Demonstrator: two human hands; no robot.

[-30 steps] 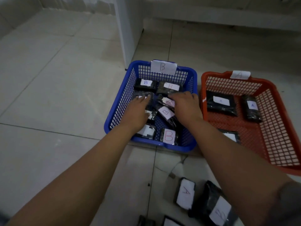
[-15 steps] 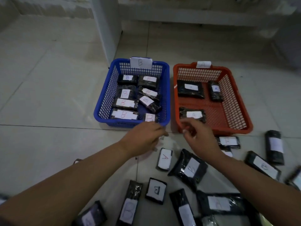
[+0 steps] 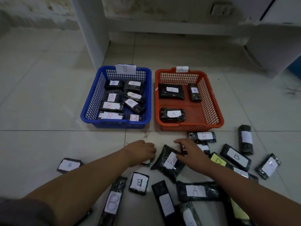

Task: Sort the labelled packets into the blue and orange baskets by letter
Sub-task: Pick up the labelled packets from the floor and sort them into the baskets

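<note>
The right hand [image 3: 192,154] curls its fingers around a small dark packet [image 3: 184,149], pinching it just above the floor. The left hand [image 3: 141,151] lies knuckles-up over another small packet [image 3: 147,162], fingers bent down onto it; whether they grip it cannot be told, as only its white-labelled corner shows. Between the two hands lies the large black packet [image 3: 168,162]: glossy dark wrap, white label marked in red, the letter unclear. Its long axis runs diagonally, the far end pointing toward the gap between the baskets, the near end toward the person.

The blue basket [image 3: 91,101], tagged B, sits beyond the left hand and holds black packets with B labels, most lying crosswise. Directly right of the blue basket stands the orange basket [image 3: 211,101], tagged A, with three A-labelled packets. Nearer than the baskets, loose packets lie scattered on the tiled floor [image 3: 40,103]: a long B packet [image 3: 114,201] pointing away from the person, and an A packet [image 3: 197,190] lying crosswise.
</note>
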